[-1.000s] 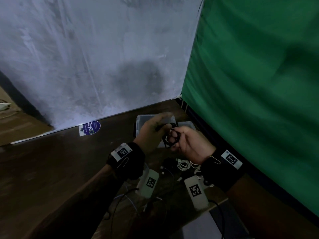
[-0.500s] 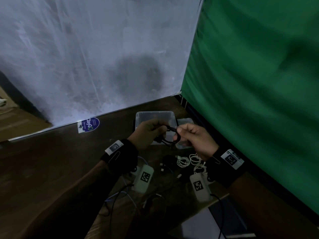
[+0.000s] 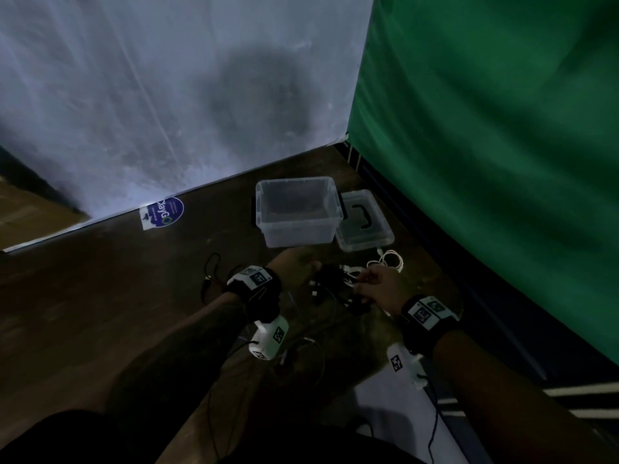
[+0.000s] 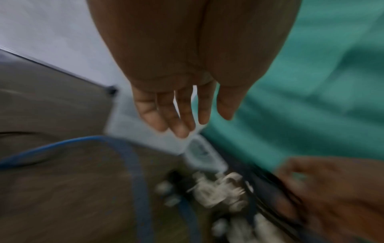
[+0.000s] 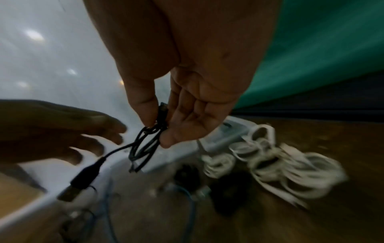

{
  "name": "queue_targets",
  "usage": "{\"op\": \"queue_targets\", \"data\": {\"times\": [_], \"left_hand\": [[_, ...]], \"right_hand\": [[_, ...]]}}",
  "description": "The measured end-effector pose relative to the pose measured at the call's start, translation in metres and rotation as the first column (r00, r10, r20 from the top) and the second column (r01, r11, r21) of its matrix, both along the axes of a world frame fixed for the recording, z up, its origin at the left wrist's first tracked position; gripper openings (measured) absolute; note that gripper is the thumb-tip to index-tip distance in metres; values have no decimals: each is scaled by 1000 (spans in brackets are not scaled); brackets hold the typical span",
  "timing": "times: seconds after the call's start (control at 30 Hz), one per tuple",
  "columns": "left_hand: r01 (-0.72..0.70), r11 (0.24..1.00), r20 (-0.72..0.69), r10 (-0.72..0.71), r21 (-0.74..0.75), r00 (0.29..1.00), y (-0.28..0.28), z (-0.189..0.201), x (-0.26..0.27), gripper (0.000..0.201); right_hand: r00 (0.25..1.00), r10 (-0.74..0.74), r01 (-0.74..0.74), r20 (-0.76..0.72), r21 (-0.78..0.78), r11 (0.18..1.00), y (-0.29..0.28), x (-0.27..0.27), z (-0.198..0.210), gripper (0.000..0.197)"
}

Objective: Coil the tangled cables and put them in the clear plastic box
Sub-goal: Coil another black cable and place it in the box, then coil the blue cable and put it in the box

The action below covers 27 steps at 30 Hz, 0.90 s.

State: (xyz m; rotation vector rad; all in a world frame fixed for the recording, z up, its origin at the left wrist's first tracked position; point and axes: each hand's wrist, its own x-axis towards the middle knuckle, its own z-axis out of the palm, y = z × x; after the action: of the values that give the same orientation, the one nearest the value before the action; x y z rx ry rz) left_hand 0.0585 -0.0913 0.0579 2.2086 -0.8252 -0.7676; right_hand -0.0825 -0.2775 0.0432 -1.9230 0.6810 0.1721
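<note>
The clear plastic box [image 3: 296, 226] stands with no lid on the brown floor, with nothing visible inside. My right hand [image 5: 155, 129] pinches a small coiled black cable [image 5: 145, 146] between thumb and fingers; its USB plug [image 5: 81, 182] dangles lower left. In the head view the right hand [image 3: 375, 283] is just nearer than the box, over a tangled pile of cables [image 3: 335, 286]. My left hand [image 4: 187, 125] hovers beside it with straight, spread fingers and holds nothing. White cables [image 5: 280, 164] lie in loops to the right.
The box lid [image 3: 363, 222] with a black handle lies right of the box. A green cloth [image 3: 485, 145] hangs close on the right, a pale wall [image 3: 167, 95] behind. A thin black cable [image 3: 211, 272] lies left of my left wrist; a blue cable [image 4: 129, 156] curves across the floor.
Both hands have come down from in front of the box to the cable pile. My left hand has let go of the black coil, which now hangs from my right hand alone.
</note>
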Motion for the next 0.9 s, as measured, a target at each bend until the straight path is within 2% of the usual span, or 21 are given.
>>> {"op": "queue_targets", "data": {"times": [0.1, 0.17, 0.2, 0.23, 0.3, 0.33, 0.37, 0.43, 0.5, 0.57, 0.63, 0.7, 0.73, 0.8, 0.9], "left_hand": [[-134, 983, -47, 141, 128, 989, 23, -37, 11, 22], [-212, 956, -166, 247, 202, 955, 41, -54, 11, 27], [-207, 951, -215, 257, 228, 942, 48, -62, 7, 30], [-165, 952, -250, 231, 259, 940, 54, -71, 2, 32], [12, 917, -278, 108, 399, 954, 60, -83, -11, 36], [71, 882, -268, 65, 466, 961, 62, -85, -17, 37], [71, 864, -212, 42, 498, 976, 62, -85, -20, 39], [-2, 895, -78, 41, 446, 996, 63, -80, -27, 45], [-120, 941, 0, 126, 316, 992, 63, -76, -28, 61], [-204, 957, -77, 224, 206, 972, 59, -75, -29, 68], [-337, 936, -256, 352, 104, 900, 50, -76, -25, 53], [-452, 889, -389, 443, 73, 808, 45, -74, -21, 38], [-480, 876, -395, 457, 45, 797, 43, -71, -18, 35], [-485, 872, -350, 433, -73, 831, 43, -60, -16, 33], [-396, 902, -46, 394, -172, 918, 43, -33, -11, 26]], "right_hand": [[977, 31, -68, -212, -172, 983, -9, -23, -41, 12], [954, -33, 0, -298, -111, 994, -11, -36, -64, 12], [941, -75, 49, -329, -86, 995, -11, -41, -74, 14], [926, -119, 95, -358, -83, 992, -10, -45, -81, 17], [908, -145, 111, -392, -108, 988, -11, -48, -95, 25], [903, -143, 104, -406, -117, 988, -12, -49, -101, 28], [897, -144, 106, -418, -114, 988, -11, -49, -104, 30], [894, -157, 138, -419, -75, 988, -11, -49, -108, 32], [893, -187, 183, -409, -50, 982, -8, -46, -108, 31], [915, -201, 162, -350, -138, 977, -7, -43, -101, 22], [945, -219, 168, -243, -216, 962, -6, -39, -85, 7], [975, -168, 130, -148, -237, 963, -1, -33, -66, 9], [987, -123, 96, -100, -237, 967, 3, -27, -55, 11], [999, -49, 48, -4, -175, 983, 17, -10, -32, 16], [989, 116, -108, 94, -86, 990, 48, 20, 5, 26]]}}
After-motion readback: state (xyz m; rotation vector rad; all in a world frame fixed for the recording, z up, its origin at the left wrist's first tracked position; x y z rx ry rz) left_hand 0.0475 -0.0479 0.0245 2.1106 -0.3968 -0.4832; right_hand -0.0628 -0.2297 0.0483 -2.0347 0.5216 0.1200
